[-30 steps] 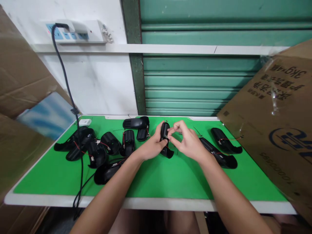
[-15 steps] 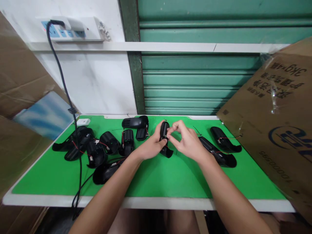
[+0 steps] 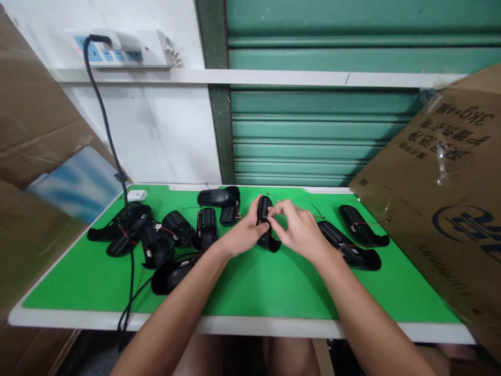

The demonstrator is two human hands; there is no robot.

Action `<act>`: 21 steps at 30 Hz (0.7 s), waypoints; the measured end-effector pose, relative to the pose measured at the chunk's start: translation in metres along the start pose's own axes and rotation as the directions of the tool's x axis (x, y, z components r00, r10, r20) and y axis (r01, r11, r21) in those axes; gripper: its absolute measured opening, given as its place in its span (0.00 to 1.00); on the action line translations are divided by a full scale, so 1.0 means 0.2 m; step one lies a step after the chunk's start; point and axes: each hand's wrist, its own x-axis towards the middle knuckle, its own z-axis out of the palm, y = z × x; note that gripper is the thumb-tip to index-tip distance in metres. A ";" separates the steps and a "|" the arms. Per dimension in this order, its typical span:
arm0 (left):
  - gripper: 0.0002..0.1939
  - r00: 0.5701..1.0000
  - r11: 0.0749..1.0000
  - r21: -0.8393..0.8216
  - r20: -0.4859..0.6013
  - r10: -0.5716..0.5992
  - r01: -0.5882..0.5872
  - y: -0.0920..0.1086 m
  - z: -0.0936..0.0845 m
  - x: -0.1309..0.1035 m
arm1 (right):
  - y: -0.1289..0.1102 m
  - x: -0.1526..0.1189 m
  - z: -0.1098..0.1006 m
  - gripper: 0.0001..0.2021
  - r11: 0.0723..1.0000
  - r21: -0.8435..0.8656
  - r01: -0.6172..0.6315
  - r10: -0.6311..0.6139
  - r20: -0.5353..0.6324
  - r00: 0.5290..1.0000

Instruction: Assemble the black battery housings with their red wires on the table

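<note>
White table edging runs low on my feed; beyond, the left hand curls closed around an elongated black plastic shell, its long axis pointing away from me; at its right side, the right hand is pinched almost together, on what I cannot tell.

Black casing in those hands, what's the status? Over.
Left hand gripping black casing. Right hand at its right edge; anything pinched, too small to tell. Other casings lie to both sides.
</note>
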 end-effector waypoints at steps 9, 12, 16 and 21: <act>0.45 0.991 0.975 0.181 -0.021 0.136 -0.130 -0.02 0.00 0.00 | -0.04 0.01 0.00 0.08 0.980 -0.168 0.104 -0.096 0.053 0.994; 0.46 0.977 0.947 0.253 -0.031 0.213 -0.199 -0.04 0.01 -0.01 | -0.06 0.01 0.00 0.10 0.981 -0.174 0.082 -0.063 0.111 0.992; 0.46 0.967 0.929 0.278 -0.008 0.256 -0.244 -0.05 0.00 -0.01 | -0.06 0.01 0.02 0.10 0.984 -0.165 0.073 -0.055 0.113 0.992; 0.47 0.959 0.918 0.284 0.021 0.284 -0.277 -0.03 -0.01 -0.01 | -0.03 0.00 0.03 0.08 0.994 -0.078 0.072 -0.064 0.095 0.993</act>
